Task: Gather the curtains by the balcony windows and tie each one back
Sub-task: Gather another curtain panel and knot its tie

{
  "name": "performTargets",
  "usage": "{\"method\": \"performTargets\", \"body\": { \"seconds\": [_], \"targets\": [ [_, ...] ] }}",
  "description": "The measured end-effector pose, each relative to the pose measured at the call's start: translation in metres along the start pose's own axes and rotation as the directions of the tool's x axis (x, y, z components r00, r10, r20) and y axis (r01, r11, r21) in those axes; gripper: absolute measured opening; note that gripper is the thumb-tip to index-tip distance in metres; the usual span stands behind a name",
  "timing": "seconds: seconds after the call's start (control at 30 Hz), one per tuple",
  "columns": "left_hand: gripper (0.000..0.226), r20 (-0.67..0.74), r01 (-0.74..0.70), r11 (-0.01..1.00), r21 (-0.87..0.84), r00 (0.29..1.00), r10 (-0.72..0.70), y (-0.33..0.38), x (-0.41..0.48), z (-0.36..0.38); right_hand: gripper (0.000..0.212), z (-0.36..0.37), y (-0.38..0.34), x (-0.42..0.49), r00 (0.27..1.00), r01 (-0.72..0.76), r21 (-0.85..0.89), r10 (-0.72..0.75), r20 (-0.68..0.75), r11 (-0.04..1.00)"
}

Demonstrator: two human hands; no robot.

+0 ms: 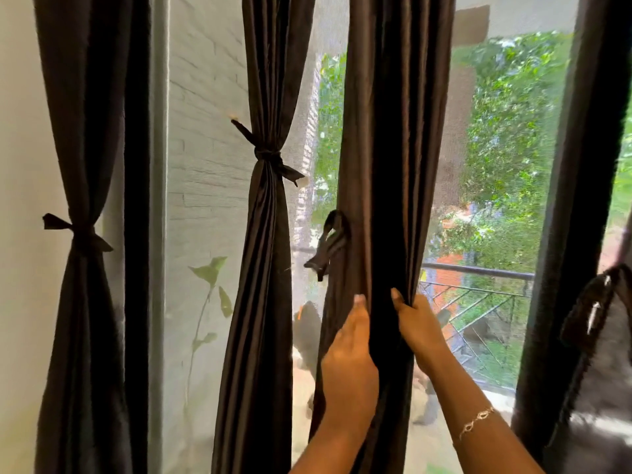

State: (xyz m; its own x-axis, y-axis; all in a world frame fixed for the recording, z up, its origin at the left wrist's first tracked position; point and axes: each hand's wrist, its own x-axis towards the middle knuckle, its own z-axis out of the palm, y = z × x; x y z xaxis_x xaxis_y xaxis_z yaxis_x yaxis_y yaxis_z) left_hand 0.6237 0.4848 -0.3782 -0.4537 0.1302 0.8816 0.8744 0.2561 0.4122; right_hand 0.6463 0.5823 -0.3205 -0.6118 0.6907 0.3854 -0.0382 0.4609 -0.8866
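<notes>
Two curtains hang tied: left curtain [82, 302], middle curtain [263, 268]. My left hand [349, 354] and right hand [419, 328] clutch the third curtain [393, 131]; perhaps a blurred fourth curtain [598, 388] rightward.

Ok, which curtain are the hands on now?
The third curtain from the left: left hand and right hand grip its folds, and its tie hangs loose, not knotted.

no text, labels or numbers legible, apparently none on the curtains [393, 165]
</notes>
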Motion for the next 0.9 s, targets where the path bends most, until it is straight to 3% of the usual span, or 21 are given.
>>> {"method": "performTargets", "body": {
  "seconds": [0.07,0.17,0.27,0.37,0.47,0.53,0.63,0.77,0.9],
  "targets": [
    [0.058,0.063,-0.025,0.999,-0.037,0.998,0.028,0.003,-0.005,0.007,0.028,0.005,-0.007,-0.006,0.998,-0.020,0.107,0.013,0.059,0.994],
    [0.051,0.102,-0.010,0.997,-0.076,0.995,0.018,0.004,-0.009,0.013,0.055,0.010,-0.014,-0.013,0.981,-0.032,0.174,-0.003,0.192,0.984],
    [0.045,0.164,0.025,0.994,-0.107,0.986,-0.007,0.001,-0.010,0.017,0.036,0.015,-0.013,-0.014,0.973,0.079,0.214,-0.122,0.195,0.974],
    [0.056,0.268,0.063,0.984,-0.168,0.963,-0.016,-0.005,-0.012,0.014,0.025,0.015,-0.008,-0.007,0.992,0.104,0.072,-0.109,0.064,0.992],
    [0.065,0.169,0.096,0.933,-0.347,0.985,-0.038,-0.008,-0.011,0.002,0.022,0.012,-0.003,-0.001,0.993,0.116,-0.079,-0.117,-0.013,0.990],
    [0.059,0.092,0.156,0.889,-0.431,0.987,-0.128,-0.006,0.003,-0.004,0.026,0.010,0.001,0.001,0.989,0.140,-0.155,-0.145,-0.019,0.978],
    [0.063,0.174,0.208,0.868,-0.451,0.974,-0.143,0.006,0.040,-0.009,0.019,0.012,0.004,0.001,0.978,0.203,-0.292,-0.210,0.008,0.935],
    [0.103,0.332,0.296,0.879,-0.372,0.927,-0.172,0.025,0.081,-0.003,0.022,0.024,0.007,-0.001,0.967,0.237,-0.457,-0.254,0.024,0.857],
    [0.090,0.275,0.384,0.818,-0.428,0.918,-0.287,0.028,0.110,0.005,0.019,0.032,0.005,-0.004,0.951,0.292,-0.527,-0.301,0.073,0.798]
  ]
}}
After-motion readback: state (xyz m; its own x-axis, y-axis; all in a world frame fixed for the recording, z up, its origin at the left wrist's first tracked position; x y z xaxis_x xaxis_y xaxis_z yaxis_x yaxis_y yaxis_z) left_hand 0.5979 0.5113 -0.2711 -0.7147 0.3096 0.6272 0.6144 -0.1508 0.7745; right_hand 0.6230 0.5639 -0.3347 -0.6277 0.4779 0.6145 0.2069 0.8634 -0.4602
